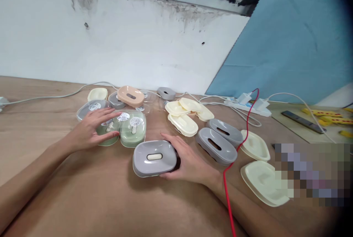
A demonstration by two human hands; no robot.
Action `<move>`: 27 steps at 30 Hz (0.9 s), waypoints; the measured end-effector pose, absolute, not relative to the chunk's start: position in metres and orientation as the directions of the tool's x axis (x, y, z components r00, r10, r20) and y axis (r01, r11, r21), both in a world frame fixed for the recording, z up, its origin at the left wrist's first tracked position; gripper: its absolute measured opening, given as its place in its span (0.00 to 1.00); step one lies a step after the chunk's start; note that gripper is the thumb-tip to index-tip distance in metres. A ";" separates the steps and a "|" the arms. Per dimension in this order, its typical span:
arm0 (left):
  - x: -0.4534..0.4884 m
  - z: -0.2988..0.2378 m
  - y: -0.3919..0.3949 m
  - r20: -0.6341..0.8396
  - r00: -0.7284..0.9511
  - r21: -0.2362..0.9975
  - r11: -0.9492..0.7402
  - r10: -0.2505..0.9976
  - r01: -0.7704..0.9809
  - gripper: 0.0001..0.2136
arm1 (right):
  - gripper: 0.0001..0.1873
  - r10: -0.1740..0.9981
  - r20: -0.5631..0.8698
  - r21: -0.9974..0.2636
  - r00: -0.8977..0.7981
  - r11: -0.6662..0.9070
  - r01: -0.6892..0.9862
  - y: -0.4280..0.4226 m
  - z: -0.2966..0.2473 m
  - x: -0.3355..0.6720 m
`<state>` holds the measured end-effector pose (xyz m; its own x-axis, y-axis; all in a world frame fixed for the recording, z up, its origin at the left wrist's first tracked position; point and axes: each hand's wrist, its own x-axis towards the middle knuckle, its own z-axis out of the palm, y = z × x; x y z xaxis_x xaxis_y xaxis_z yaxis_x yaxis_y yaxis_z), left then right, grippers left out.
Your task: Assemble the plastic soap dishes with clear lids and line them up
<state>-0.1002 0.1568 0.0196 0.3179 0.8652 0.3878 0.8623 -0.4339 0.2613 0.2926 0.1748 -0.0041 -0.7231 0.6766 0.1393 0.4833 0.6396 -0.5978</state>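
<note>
A grey oval plastic box (140,156) with a cream piece (154,157) in its central slot is held by its right end in my right hand (187,158), thumb in front and fingers behind. My left hand (93,128), fingers apart, is over a green box (109,141) with a clear lid; whether it touches the box I cannot tell. Just right of that stands another clear-lidded green box (132,134) bearing round white labels. Behind my left hand lies a labelled grey box (87,111).
Behind are a peach slotted cover (134,97) and small grey cover (166,92). Cream trays (183,124), grey slotted covers (216,145) and pale trays (257,178) lie right. A red cable (227,193) crosses my right forearm, near a power strip (256,110). A wall (124,45) bounds the table.
</note>
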 end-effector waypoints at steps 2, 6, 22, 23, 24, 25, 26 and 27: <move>-0.100 0.015 0.159 0.422 0.330 0.250 -0.458 0.844 0.853 0.30 | 0.62 0.680 0.137 -0.598 -0.720 0.637 0.488 0.174 -0.003 0.293; -0.090 0.017 0.154 0.534 0.265 0.267 -0.458 0.803 0.848 0.28 | 0.63 0.685 0.136 -0.614 -0.715 0.625 0.482 0.173 0.000 0.291; 0.002 0.003 0.100 0.594 0.377 0.196 -0.583 0.710 0.788 0.28 | 0.63 0.673 0.250 -0.672 -0.696 0.638 0.376 0.171 0.005 0.293; 0.001 0.003 0.100 0.594 0.393 0.176 -0.590 0.702 0.788 0.28 | 0.58 0.665 0.271 -0.665 -0.696 0.652 0.365 0.172 0.005 0.293; 0.000 0.004 0.100 0.596 0.413 0.151 -0.601 0.689 0.785 0.29 | 0.54 0.657 0.293 -0.656 -0.694 0.667 0.354 0.172 0.005 0.293; -0.001 0.004 0.101 0.602 0.433 0.126 -0.615 0.671 0.779 0.31 | 0.51 0.648 0.311 -0.645 -0.695 0.681 0.346 0.172 0.005 0.293; -0.002 0.004 0.101 0.608 0.452 0.103 -0.629 0.653 0.770 0.32 | 0.51 0.639 0.323 -0.634 -0.698 0.694 0.342 0.172 0.005 0.293; -0.003 0.004 0.102 0.613 0.467 0.087 -0.642 0.637 0.762 0.34 | 0.52 0.632 0.329 -0.623 -0.701 0.704 0.342 0.172 0.005 0.293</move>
<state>-0.0033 0.1021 0.0040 0.4668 0.6370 0.6134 0.7616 -0.6421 0.0872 0.2932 0.1716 0.0047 -0.7015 0.6321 0.3292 0.3419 0.7037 -0.6228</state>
